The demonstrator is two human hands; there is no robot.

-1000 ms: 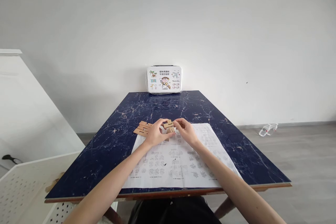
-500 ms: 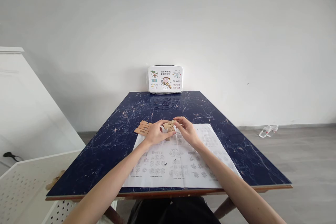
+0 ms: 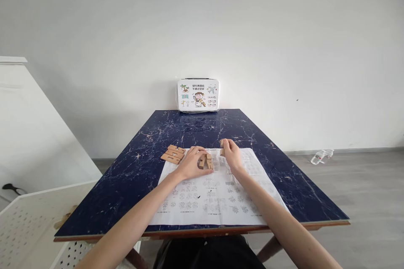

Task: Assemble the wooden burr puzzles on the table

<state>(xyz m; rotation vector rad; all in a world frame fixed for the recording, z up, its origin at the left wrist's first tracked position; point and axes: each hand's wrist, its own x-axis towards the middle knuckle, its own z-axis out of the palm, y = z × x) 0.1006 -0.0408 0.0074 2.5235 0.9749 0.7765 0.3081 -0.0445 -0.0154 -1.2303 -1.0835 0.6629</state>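
Blocks (image 3: pixel 209 165) stay in the left grip (image 3: pixel 190 164); the right grip (image 3: pixel 232 155), withdrawn, holds another piece (image 3: pixel 222 151).

Over there, the person's left hand (image 3: pixel 191 164) curls around some notched wooden blocks (image 3: pixel 209 162) on a printed diagram sheet (image 3: pixel 217 208). The right hand (image 3: pixel 232 154), apart from it, pinches a small wooden piece (image 3: pixel 222 151). Flat slotted wooden pieces (image 3: pixel 173 154) lie beside the left hand, at the sheet's far left corner, on a blue marble-patterned table (image 3: pixel 259 138). A white cartoon-printed case (image 3: pixel 198 95) marked "TRAVEL" stands upright at the far edge, near the wall (image 3: pixel 268 50); right of the table, clear plastic litter (image 3: pixel 321 156) lies on the floor (image 3: pixel 341 189).
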